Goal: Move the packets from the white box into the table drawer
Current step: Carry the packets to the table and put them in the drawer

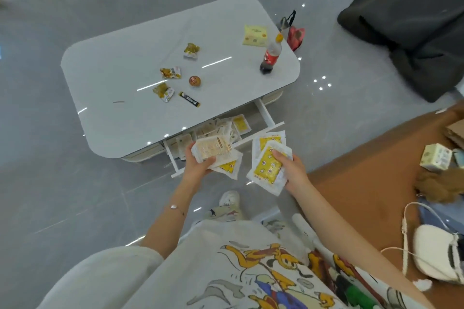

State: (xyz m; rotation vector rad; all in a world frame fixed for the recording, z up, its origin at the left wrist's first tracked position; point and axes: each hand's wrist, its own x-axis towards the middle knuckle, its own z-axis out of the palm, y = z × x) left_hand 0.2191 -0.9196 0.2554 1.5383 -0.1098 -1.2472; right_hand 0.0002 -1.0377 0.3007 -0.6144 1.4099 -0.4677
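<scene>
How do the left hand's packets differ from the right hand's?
The left bundle, in the left hand, shows a pale printed face; the right bundle, in the right hand, shows bright yellow. The left bundle is over the open drawer; the right bundle beside it. Both have white edges.

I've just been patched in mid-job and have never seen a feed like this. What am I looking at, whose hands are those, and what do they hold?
There is no machine: this is one wide-angle picture from a camera on a person's head, looking down at their own hands. The left hand grips a bunch of packets, the right hand a second bunch. Beyond them the table's drawer stands open with more packets inside. On the table are a bottle, small snack bags and a flat yellow packet. I see no white box.
</scene>
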